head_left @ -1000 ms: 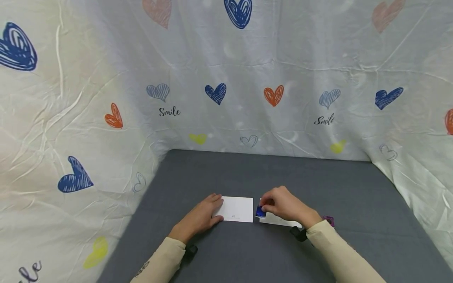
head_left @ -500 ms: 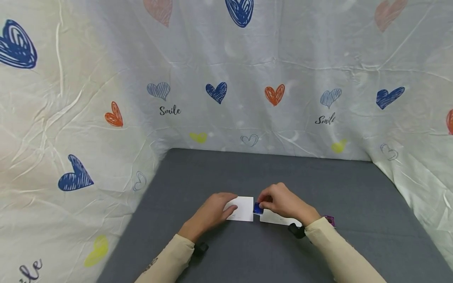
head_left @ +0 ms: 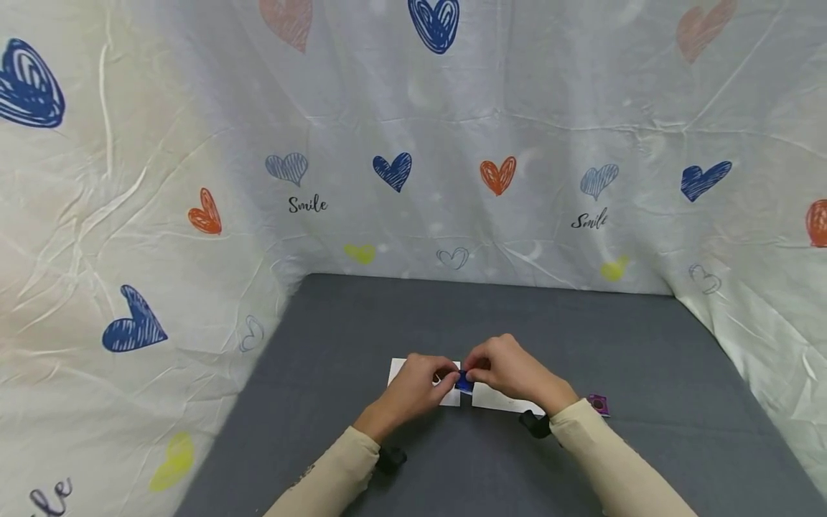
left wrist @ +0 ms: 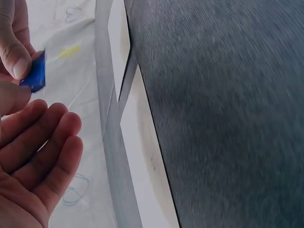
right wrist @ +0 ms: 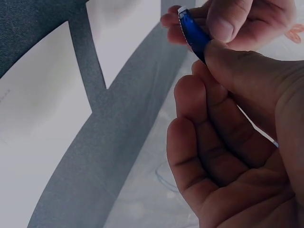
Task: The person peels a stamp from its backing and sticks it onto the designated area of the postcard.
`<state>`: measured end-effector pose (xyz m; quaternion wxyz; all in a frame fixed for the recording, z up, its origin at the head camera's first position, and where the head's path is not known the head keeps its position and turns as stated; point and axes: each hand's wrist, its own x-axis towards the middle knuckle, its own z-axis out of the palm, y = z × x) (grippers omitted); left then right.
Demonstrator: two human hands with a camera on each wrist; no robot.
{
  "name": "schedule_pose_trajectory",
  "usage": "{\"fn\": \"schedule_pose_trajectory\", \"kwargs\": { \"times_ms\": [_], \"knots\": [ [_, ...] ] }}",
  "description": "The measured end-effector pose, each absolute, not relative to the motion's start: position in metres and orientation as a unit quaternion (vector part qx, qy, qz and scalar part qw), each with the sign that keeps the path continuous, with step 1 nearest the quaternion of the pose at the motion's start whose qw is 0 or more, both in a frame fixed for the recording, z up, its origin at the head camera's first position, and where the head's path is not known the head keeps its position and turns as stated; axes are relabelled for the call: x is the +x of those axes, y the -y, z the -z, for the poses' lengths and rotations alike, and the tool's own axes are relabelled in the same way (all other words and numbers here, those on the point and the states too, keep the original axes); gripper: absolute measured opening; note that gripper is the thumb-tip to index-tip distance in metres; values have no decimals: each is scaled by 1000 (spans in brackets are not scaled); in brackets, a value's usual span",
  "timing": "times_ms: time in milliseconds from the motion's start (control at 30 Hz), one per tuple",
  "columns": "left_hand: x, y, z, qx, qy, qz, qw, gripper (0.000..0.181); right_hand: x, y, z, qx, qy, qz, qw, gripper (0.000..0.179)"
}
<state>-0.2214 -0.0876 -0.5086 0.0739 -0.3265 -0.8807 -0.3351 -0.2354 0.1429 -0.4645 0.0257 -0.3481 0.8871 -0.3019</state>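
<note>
Over the gap between the two white cards [head_left: 500,400], the small blue packet [head_left: 463,382] is held up off the grey cloth [head_left: 465,467]. Thumb and finger of my right hand [head_left: 513,368] pinch it firmly. With my left hand [head_left: 416,388], I bring thumb and fingertips to its other edge; whether they clamp it, I cannot tell. Beyond my right wrist lies one purple packet [head_left: 598,405].

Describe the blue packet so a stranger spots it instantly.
Find two white cards on the grey table. Near the gap between them, the left hand and right hand hold the shiny blue packet; its neighbour, the purple packet, lies unheld farther right.
</note>
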Motion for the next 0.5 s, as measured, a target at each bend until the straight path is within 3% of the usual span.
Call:
{"fn": "schedule_pose_trajectory", "kwargs": {
  "times_ms": [500],
  "knots": [
    [-218, 80, 513, -292, 879, 371, 73, 10, -233, -149, 467, -330, -889, 317, 30, 8]
  ]
}}
